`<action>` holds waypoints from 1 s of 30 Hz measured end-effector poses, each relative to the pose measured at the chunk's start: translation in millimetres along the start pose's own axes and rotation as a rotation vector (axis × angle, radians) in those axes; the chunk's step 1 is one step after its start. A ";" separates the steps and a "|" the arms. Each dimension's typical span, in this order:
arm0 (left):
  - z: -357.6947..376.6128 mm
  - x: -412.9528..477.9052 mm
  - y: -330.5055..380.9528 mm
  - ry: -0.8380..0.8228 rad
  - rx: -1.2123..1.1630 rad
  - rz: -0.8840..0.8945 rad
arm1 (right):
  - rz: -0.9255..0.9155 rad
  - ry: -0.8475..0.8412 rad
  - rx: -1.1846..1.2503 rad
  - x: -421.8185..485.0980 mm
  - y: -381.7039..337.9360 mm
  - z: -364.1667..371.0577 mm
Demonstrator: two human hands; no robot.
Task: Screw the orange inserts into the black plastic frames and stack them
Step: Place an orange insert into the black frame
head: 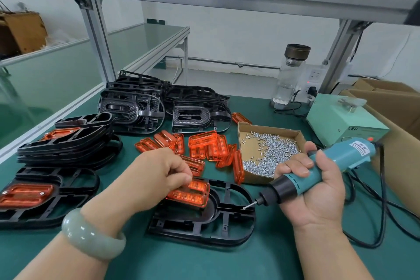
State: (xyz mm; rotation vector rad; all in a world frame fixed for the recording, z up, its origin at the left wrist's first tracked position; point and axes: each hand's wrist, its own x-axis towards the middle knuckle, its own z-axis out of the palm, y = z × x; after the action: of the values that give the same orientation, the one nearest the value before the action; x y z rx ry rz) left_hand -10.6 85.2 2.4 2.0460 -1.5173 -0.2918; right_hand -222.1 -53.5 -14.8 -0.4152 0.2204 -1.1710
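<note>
- Our left hand (156, 175) has its fingers curled, pinching an orange insert (192, 194) tilted over the far part of a black frame (204, 227) on the green mat (204, 261). We cannot quite tell whether it is seated.
- Our right hand (318, 202) is wrapped around a teal electric screwdriver (345, 157), its bit pointing at the frame's right edge.
- Loose inserts (204, 145) lie beyond the frame, beside a cardboard box (256, 178) of screws (272, 150).
- At left sits a stack of fitted frames (66, 143); empty frames (141, 107) are piled farther back.
</note>
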 end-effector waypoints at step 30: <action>11.1 -14.7 -19.9 -0.199 0.094 0.134 | 0.012 -0.007 -0.010 -1.4 2.4 2.1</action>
State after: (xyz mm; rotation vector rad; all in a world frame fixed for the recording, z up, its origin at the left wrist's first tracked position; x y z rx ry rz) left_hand -4.8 99.2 -20.0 2.0244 -1.8116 -0.3873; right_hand -219.8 -51.0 -14.0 -0.4259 0.2226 -1.1569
